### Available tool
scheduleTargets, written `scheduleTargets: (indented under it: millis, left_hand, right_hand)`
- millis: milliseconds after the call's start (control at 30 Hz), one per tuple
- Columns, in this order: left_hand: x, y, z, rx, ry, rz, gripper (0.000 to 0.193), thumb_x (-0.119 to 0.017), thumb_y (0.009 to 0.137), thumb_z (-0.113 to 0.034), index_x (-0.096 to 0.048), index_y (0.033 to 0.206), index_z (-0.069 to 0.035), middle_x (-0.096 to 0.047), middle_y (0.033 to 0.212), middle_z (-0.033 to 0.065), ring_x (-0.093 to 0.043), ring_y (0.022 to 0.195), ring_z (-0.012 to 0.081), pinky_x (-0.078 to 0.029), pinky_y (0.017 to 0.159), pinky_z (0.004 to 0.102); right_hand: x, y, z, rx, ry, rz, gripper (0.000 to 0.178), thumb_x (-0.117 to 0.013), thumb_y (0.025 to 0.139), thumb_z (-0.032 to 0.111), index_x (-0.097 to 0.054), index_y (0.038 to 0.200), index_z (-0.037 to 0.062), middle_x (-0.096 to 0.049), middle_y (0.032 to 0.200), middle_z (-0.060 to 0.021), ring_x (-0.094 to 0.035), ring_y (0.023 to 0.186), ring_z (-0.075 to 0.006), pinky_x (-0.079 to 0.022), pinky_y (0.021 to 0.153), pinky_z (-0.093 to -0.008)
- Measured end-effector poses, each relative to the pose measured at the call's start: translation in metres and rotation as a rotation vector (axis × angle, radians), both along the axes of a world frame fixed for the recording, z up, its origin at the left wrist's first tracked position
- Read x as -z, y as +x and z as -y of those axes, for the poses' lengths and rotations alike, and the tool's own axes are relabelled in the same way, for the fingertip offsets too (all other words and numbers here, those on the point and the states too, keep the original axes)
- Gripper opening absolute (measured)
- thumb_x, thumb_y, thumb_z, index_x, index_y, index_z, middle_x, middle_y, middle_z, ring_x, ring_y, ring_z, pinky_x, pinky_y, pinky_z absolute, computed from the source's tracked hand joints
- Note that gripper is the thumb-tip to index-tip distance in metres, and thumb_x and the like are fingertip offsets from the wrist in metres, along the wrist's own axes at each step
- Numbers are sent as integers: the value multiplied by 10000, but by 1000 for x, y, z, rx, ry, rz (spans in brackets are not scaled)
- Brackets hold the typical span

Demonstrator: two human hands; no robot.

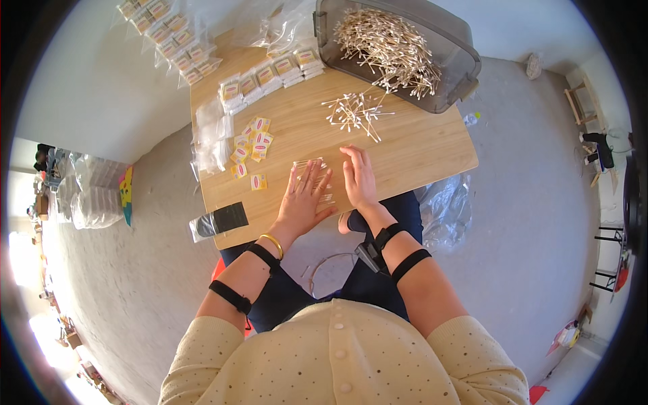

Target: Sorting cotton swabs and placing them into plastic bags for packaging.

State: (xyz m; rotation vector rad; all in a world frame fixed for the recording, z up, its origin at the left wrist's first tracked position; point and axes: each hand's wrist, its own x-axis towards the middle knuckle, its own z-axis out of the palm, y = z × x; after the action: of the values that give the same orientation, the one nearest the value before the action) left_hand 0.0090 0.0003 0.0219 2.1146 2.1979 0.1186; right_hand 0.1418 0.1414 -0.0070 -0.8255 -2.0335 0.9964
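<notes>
My left hand (304, 199) lies flat, fingers stretched out, over a small row of cotton swabs (327, 200) near the table's front edge. Swab ends poke out beyond its fingertips and beside the palm. To its right, my right hand (360, 178) is held on edge with fingers extended and nothing visible in them. A loose heap of cotton swabs (354, 111) lies farther back. Small yellow-and-white printed cards (258, 182) are scattered to the left of my left hand.
A grey translucent bin (452, 88) tipped on its side holds many swabs at the back right. Stacked small packs (266, 73) and clear plastic bags (214, 131) line the back left of the wooden table (418, 145). A dark flat rectangle (229, 217) lies at the left front corner.
</notes>
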Motion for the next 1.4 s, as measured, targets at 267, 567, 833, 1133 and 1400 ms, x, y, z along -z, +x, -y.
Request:
scheduleTargets:
  millis: [267,567,833,1133,1400]
  left_hand:
    - [11,-23,42,-256,184,308,1053,-841,797,-418,-273,1612,-69,-275,1668,186,-202,1578,352,-149,1292,546]
    - [17,-19,45,-305,341,372,1023,-867,768,-361,-307,1574,-73,-341,1634,180,-325,1519,360,-219,1280,525]
    - [15,-18,48,-331,358,388,984,-862,754,-371,-359,1547,-74,-384,1611,154,-356,1507,329,-243,1274,516]
    - [14,-19,47,-329,412,388,950,-866,728,-341,-412,1513,-55,-429,1582,159,-414,1471,334,-283,1253,522]
    - [16,-18,48,-333,436,393,930,-869,734,-369,-434,1492,-48,-454,1562,170,-432,1454,343,-296,1245,523]
  right_hand:
    - [-18,21,8,-126,93,96,162,-654,882,30,-671,1033,86,-598,1123,-121,-566,1094,-367,-479,927,-460]
    - [-30,25,55,-255,266,278,227,-723,826,108,-719,1053,95,-579,1289,-97,-513,1232,-357,-446,1000,-507]
    - [-31,11,55,-242,275,347,224,-708,842,122,-725,1062,81,-560,1322,-107,-498,1257,-363,-439,1030,-500]
    - [-26,-3,48,-241,339,464,224,-712,819,99,-741,1040,83,-565,1299,-97,-502,1239,-359,-439,1026,-496]
    - [-31,-10,44,-225,358,433,195,-697,823,78,-742,1013,94,-579,1244,-78,-516,1207,-343,-442,990,-487]
